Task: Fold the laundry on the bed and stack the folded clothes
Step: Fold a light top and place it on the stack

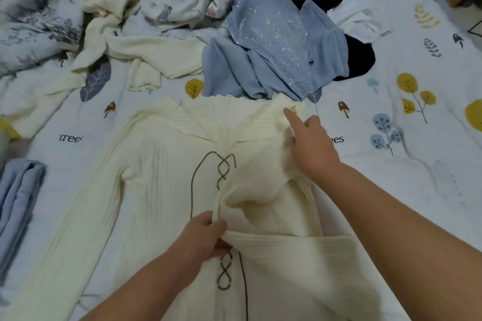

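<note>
Cream ribbed top [161, 190] flat mid-bed [417, 190]; right sleeve being folded inward; left hand [206, 237] fingers pinch sleeve edge; right hand [310, 148] pins shoulder, forefinger extended; next: likely smooth, fold left sleeve.

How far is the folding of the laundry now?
Early. One blue garment lies folded at the left. Both hands work on the cream top: the left hand grips the side folded over its middle, the right hand presses near the collar. The pile behind it is not folded yet.
</note>
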The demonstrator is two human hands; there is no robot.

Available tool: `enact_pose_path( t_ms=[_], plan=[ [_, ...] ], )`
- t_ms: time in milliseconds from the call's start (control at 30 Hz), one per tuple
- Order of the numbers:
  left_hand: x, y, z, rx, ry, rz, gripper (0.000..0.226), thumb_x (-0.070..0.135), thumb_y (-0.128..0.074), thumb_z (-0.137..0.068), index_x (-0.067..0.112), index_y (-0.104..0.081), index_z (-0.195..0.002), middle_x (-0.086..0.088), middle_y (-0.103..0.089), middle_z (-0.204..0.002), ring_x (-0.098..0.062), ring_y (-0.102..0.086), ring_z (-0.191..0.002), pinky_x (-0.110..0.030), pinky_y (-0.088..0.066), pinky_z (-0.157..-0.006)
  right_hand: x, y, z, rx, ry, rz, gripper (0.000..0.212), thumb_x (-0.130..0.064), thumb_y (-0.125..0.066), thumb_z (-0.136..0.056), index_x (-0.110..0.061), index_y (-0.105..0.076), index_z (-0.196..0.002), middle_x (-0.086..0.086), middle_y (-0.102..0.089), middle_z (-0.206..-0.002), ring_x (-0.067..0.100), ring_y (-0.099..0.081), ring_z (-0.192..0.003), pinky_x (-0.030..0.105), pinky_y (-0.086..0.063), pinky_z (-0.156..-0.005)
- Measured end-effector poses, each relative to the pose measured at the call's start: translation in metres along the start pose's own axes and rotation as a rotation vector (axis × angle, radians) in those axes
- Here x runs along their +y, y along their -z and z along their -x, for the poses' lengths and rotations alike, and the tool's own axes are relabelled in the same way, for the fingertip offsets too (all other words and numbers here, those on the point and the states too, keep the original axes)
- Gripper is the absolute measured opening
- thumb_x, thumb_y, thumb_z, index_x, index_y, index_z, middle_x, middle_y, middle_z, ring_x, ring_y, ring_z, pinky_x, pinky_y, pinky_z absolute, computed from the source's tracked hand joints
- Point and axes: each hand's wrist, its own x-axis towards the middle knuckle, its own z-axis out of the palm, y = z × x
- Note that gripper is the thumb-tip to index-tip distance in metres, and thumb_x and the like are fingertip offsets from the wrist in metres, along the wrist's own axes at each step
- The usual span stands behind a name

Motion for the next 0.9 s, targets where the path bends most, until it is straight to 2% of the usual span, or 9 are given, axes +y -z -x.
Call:
enact_pose_path(
  t_ms=[167,267,333,400,467,533,667,767,900],
  plan=[
    [0.009,0.028,0.01,-0.363,-0.009,0.319,0.03,-0.008,-0.052,-0.065,0.0,-0.07,-0.088,-0.012,-0.064,-0.078,-0.018,-0.06,-0.059,-0.027,-0.053,-0.057,-0.002,-0.008,-0.029,-0.231,0.013,0.299,0.036,-0.033,-0.034,-0.099,-0.014,-0.05,-0.126,0.017,-0.04,-0.123,0.034,-0.046,-0.11,0.037,-0.04,-0.089],
    [0.014,0.055,0.01,-0.518,0.087,0.47,0.054,-0.005,-0.055,-0.048,-0.007,-0.065,-0.101,-0.022,-0.061,-0.092,-0.03,-0.062,-0.074,-0.033,-0.055,-0.063,0.006,0.006,-0.043,-0.212,-0.081,0.225,0.031,-0.028,-0.038,-0.095,-0.008,-0.057,-0.11,0.019,-0.049,-0.121,0.034,-0.048,-0.111,0.035,-0.04,-0.089],
    [0.018,0.069,0.012,-0.52,0.136,0.329,0.06,-0.002,-0.058,-0.047,-0.011,-0.064,-0.106,-0.026,-0.061,-0.097,-0.033,-0.062,-0.08,-0.034,-0.055,-0.064,0.015,0.015,-0.048,-0.141,-0.162,0.155,0.023,-0.028,-0.045,-0.087,-0.01,-0.059,-0.091,0.019,-0.054,-0.115,0.035,-0.051,-0.105,0.033,-0.041,-0.082],
    [0.019,0.078,0.013,-0.384,0.16,-0.049,0.047,0.001,-0.06,-0.054,-0.006,-0.066,-0.1,-0.018,-0.062,-0.084,-0.024,-0.058,-0.068,-0.027,-0.05,-0.051,0.023,0.018,-0.048,-0.097,-0.243,0.124,0.025,-0.032,-0.047,-0.083,-0.01,-0.058,-0.084,0.019,-0.056,-0.111,0.036,-0.052,-0.101,0.033,-0.041,-0.079],
    [0.016,0.088,0.013,-0.244,0.135,-0.458,0.018,0.004,-0.056,-0.075,0.006,-0.06,-0.092,-0.005,-0.057,-0.075,-0.014,-0.055,-0.057,-0.025,-0.05,-0.052,0.028,0.017,-0.045,-0.1,-0.298,0.126,0.032,-0.035,-0.048,-0.084,-0.006,-0.061,-0.091,0.021,-0.055,-0.113,0.038,-0.051,-0.104,0.035,-0.043,-0.082],
    [0.011,0.097,0.011,-0.249,0.099,-0.686,0.015,0.006,-0.047,-0.085,0.01,-0.057,-0.095,-0.001,-0.053,-0.077,-0.011,-0.055,-0.06,-0.026,-0.051,-0.065,0.031,0.014,-0.043,-0.103,-0.344,0.124,0.036,-0.034,-0.05,-0.085,-0.003,-0.062,-0.1,0.023,-0.052,-0.118,0.04,-0.049,-0.106,0.037,-0.044,-0.087],
    [0.007,0.117,0.015,-0.49,0.079,-0.728,0.037,0.007,-0.058,-0.063,0.02,-0.064,-0.097,0.007,-0.058,-0.086,-0.004,-0.058,-0.075,-0.019,-0.046,-0.063,0.029,0.011,-0.04,-0.024,-0.401,0.079,0.037,-0.025,-0.047,-0.087,-0.002,-0.059,-0.113,0.023,-0.042,-0.127,0.042,-0.047,-0.11,0.039,-0.041,-0.092],
    [0.0,0.126,0.016,-0.645,0.142,-0.537,0.036,0.0,-0.059,-0.055,0.007,-0.067,-0.089,0.003,-0.067,-0.079,-0.009,-0.062,-0.075,-0.019,-0.047,-0.067,0.027,0.009,-0.038,0.075,-0.424,0.05,0.038,-0.018,-0.047,-0.088,0.0,-0.052,-0.122,0.024,-0.036,-0.133,0.043,-0.044,-0.114,0.04,-0.038,-0.094],
    [-0.017,0.117,0.006,-0.332,-0.039,-0.754,0.014,0.002,-0.058,-0.071,0.013,-0.054,-0.065,-0.005,-0.048,-0.071,-0.013,-0.042,-0.062,-0.017,-0.031,-0.054,0.019,-0.002,-0.029,0.152,-0.378,0.049,0.044,-0.014,-0.049,-0.088,-0.004,-0.038,-0.129,0.025,-0.034,-0.132,0.041,-0.037,-0.119,0.045,-0.035,-0.095]
  ],
)
